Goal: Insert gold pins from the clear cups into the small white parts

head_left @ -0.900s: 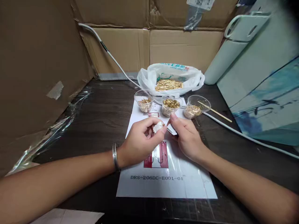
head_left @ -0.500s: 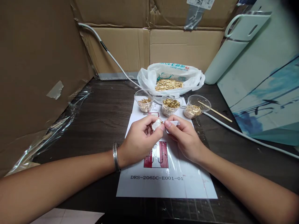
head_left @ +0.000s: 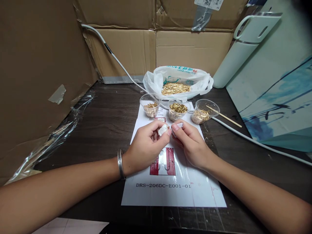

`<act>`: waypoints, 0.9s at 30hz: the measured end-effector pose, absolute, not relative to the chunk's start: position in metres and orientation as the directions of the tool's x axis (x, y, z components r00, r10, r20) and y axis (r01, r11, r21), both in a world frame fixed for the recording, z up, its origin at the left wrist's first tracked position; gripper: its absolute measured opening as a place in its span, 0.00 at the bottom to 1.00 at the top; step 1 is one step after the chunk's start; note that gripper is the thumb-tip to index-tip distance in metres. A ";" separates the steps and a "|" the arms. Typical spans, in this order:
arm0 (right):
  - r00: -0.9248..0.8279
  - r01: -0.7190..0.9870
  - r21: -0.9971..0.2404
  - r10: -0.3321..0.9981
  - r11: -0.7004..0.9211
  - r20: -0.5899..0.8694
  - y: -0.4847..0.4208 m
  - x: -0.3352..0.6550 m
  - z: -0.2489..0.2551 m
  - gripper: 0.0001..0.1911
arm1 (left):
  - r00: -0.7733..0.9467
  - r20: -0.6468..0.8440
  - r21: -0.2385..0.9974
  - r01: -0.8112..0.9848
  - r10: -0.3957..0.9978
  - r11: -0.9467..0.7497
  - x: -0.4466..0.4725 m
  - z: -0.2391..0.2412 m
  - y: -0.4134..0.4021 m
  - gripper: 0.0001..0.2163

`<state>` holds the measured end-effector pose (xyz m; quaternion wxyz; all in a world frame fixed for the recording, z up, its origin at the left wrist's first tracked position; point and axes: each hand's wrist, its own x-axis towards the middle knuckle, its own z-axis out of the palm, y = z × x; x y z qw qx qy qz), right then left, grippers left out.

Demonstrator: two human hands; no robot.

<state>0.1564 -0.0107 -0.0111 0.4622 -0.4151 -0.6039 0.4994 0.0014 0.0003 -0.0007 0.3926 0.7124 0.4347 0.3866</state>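
My left hand (head_left: pixel 151 141) is closed on a crumpled white tissue-like wad (head_left: pixel 163 130), with a tiny brass-coloured piece (head_left: pixel 168 127) showing at the fingertips. Close beside it, my right hand (head_left: pixel 191 139) pinches a folded white slip (head_left: pixel 179 125) that looks like paper or tissue. Both hands hover above a printed sheet (head_left: pixel 163 196) under clear film. Just beyond the fingers stand three clear plastic cups: the left cup (head_left: pixel 150 107), the middle cup (head_left: pixel 179 110) and the right cup (head_left: pixel 204 112), each holding small gold-coloured metal pins.
Behind the cups sits a white plastic bag (head_left: pixel 156 83) filled with longer gold pins (head_left: pixel 175 88). A wooden stick (head_left: pixel 229 118) leans out by the right cup. A white cable (head_left: pixel 122 65) crosses the dark table (head_left: pixel 97 130). Cardboard (head_left: pixel 126 48) walls the back and left.
The white slip in my right hand has shifted and shows less beyond the fingers. My right fingertips have moved slightly. My left hand stays nearly still.
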 end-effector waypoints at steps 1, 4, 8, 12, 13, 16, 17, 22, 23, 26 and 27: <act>-0.221 0.047 -0.984 0.963 0.170 0.156 -0.011 0.156 -0.011 0.14 | 0.326 0.200 0.898 0.316 0.924 -0.305 0.001 -0.001 0.000 0.07; -0.176 0.069 -0.973 0.963 0.218 0.203 -0.011 0.156 -0.009 0.13 | 0.363 0.158 0.911 0.304 0.918 -0.277 0.001 0.000 0.001 0.09; -0.111 0.074 -0.959 0.958 0.272 0.263 -0.011 0.155 -0.008 0.13 | 0.424 0.102 0.923 0.296 0.900 -0.245 0.000 0.002 0.001 0.12; -0.083 0.173 -0.921 0.937 0.350 0.341 -0.011 0.154 -0.007 0.11 | 0.455 0.086 0.931 0.280 0.886 -0.234 -0.002 0.003 0.002 0.14; -0.088 0.197 -0.910 0.931 0.364 0.354 -0.011 0.154 -0.006 0.10 | 0.461 0.084 0.931 0.280 0.883 -0.234 -0.002 0.004 0.002 0.14; -0.116 0.236 -0.892 0.923 0.385 0.368 -0.012 0.154 -0.005 0.10 | 0.466 0.085 0.927 0.286 0.881 -0.241 -0.002 0.004 0.002 0.14; -0.124 0.241 -0.890 0.922 0.388 0.368 -0.012 0.154 -0.004 0.10 | 0.465 0.088 0.926 0.288 0.881 -0.244 -0.002 0.003 0.002 0.14; -0.136 0.251 -0.893 0.926 0.375 0.351 -0.012 0.154 -0.003 0.11 | 0.458 0.097 0.912 0.315 0.884 -0.263 -0.001 0.002 0.002 0.14; -0.136 0.250 -0.896 0.929 0.367 0.343 -0.011 0.154 -0.003 0.11 | 0.463 0.097 0.908 0.320 0.881 -0.269 -0.001 0.002 0.002 0.14; -0.137 0.243 -0.905 0.936 0.349 0.324 -0.010 0.153 -0.003 0.12 | 0.484 0.106 0.896 0.332 0.869 -0.294 -0.002 0.004 0.002 0.14; -0.138 0.238 -0.909 0.939 0.341 0.316 -0.010 0.153 -0.003 0.12 | 0.494 0.113 0.891 0.334 0.862 -0.308 -0.002 0.004 0.001 0.14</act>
